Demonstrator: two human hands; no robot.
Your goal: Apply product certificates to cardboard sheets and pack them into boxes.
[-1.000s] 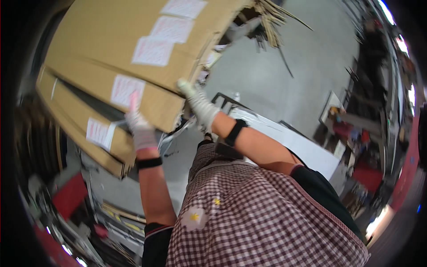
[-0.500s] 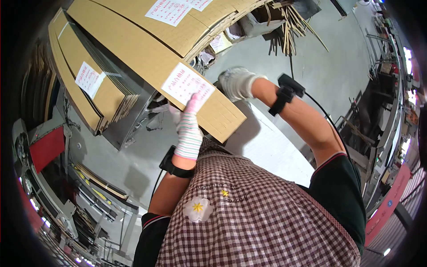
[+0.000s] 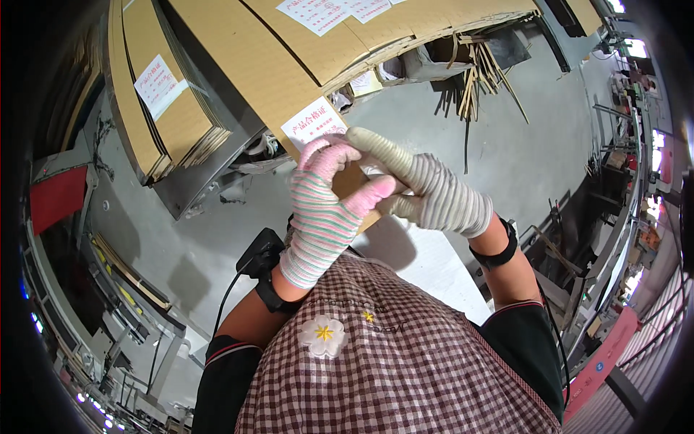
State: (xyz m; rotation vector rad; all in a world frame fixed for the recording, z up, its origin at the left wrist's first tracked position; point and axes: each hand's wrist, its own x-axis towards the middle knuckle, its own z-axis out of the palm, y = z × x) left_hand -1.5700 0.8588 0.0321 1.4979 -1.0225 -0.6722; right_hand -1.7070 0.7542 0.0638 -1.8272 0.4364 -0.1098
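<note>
L hand (image 3: 323,217), in a pink/green/white striped knit glove, and R hand (image 3: 434,192), in a ribbed grey-beige knit glove, are together at the near corner of a long flat brown corrugated cardboard sheet (image 3: 267,69) with a white rectangular paper label (image 3: 312,124) at that corner. L fingers curl over the corner edge just below the label, thumb pressed toward the R hand, so L looks clamped on the board. R hand lies across it from the right, index finger stretched along the edge toward the label; whether R actually grips the board or just rests on the L glove I can't tell, the overlap hides it.

The sheet runs up and away from both hands, long axis slanting from the hands toward the upper left, the bulk of it beyond the fingertips. L hand sits nearer the label; R is a bit further right, behind it.

Materials: board is stiff, matte, fluted at the cut edges. 2 more white labels (image 3: 340,9) sit further up the sheets. A 2nd stack of brown cardboard sheets (image 3: 155,108), standing on edge w/ its own label, is well left of the L hand. Loose bundle of thin cardboard strips (image 3: 477,72) lies on the grey concrete floor (image 3: 535,145) above the R hand. Black wrist device (image 3: 262,260) w/ cable on the L wrist, black band (image 3: 499,249) on the R
</note>
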